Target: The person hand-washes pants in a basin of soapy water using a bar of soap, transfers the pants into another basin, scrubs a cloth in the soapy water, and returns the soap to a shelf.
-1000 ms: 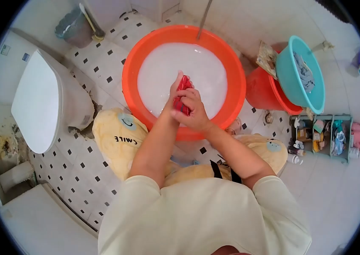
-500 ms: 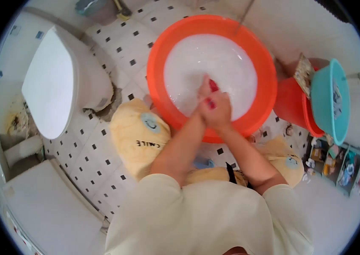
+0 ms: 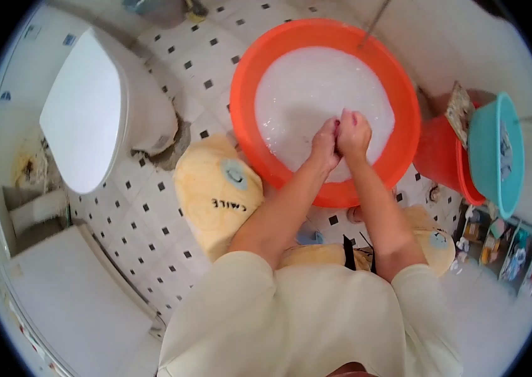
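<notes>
A large orange basin (image 3: 247, 135) holds cloudy white water (image 3: 310, 78) with a few suds. Over the near part of the water, my left hand (image 3: 325, 144) and my right hand (image 3: 354, 134) are pressed together, both closed. A trace of a small red item (image 3: 354, 117) shows at the fingers of my right hand; its kind is too hidden to make out. Something dark sits in the gap between the two hands. My fingertips point away from me, and both forearms reach over the basin's near rim.
At left stands a white toilet (image 3: 90, 113). To the right are a red bucket (image 3: 439, 154), a teal basin (image 3: 489, 151) with cloth inside, and a rack (image 3: 495, 248) of small items. My knees, in yellow trousers (image 3: 212, 188), flank the basin over the tiled floor (image 3: 134, 220).
My hands were overlapped, with red showing at two spots; now they sit side by side and the red is mostly hidden. The whole view has shifted slightly.
</notes>
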The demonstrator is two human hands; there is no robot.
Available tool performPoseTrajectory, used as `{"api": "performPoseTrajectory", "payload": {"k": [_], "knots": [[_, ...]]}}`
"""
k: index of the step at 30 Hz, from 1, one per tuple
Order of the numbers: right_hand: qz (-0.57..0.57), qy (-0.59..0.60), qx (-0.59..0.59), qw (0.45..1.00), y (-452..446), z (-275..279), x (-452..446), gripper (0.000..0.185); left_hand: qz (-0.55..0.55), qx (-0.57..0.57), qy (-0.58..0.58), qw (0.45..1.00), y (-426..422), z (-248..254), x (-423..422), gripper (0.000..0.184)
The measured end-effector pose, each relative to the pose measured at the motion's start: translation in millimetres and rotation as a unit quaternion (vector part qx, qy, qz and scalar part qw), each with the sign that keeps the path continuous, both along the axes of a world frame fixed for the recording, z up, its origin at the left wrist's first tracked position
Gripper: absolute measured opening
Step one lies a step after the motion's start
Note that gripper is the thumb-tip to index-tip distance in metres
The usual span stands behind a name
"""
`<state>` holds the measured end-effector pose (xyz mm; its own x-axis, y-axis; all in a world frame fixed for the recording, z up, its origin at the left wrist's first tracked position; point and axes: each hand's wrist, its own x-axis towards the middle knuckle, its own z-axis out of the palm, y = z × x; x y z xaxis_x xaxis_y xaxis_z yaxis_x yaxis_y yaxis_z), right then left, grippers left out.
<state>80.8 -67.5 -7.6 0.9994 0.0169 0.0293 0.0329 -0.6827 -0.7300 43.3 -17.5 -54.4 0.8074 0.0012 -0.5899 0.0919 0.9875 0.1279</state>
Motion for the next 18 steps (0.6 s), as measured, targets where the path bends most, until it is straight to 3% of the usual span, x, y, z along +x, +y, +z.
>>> {"api": "performPoseTrajectory", "payload": {"k": [3,4,5,6,8,9,12,13,15,18], "knots": [[-0.039,0.136,0.201,0.969,-16,-3,38,0.038,-0.027,0.002,-0.01,1.0,1,25,-1,0.022],[-0.014,0.141,0.238,0.961,-23,0,36,0.038,-0.055,-0.044,0.013,0.997,6,29,4,0.023],[0.015,0.143,0.277,0.95,-20,5,34,0.038,-0.094,-0.035,-0.057,0.993,15,23,0,0.031],[0.039,0.076,0.281,0.956,-14,12,22,0.033,-0.079,-0.026,-0.03,0.996,21,39,3,0.034],[0.185,-0.114,0.217,0.952,0,27,-19,0.026,-0.051,-0.011,0.026,0.998,31,41,8,0.044],[0.25,-0.186,0.165,0.936,8,43,-41,0.027,-0.126,0.023,-0.033,0.991,40,32,-2,0.041],[0.106,-0.138,-0.04,0.984,-2,7,-32,0.029,-0.078,0.033,-0.018,0.996,19,17,-4,0.035],[0.032,0.005,-0.059,0.998,-3,11,-2,0.029,-0.06,0.011,-0.027,0.998,8,15,-7,0.034],[-0.024,0.108,0.095,0.989,-15,19,29,0.031,-0.058,-0.012,-0.04,0.997,3,21,3,0.032],[0.011,0.167,0.333,0.928,-41,-18,52,0.029,-0.111,-0.023,-0.062,0.992,14,56,-10,0.031]]}}
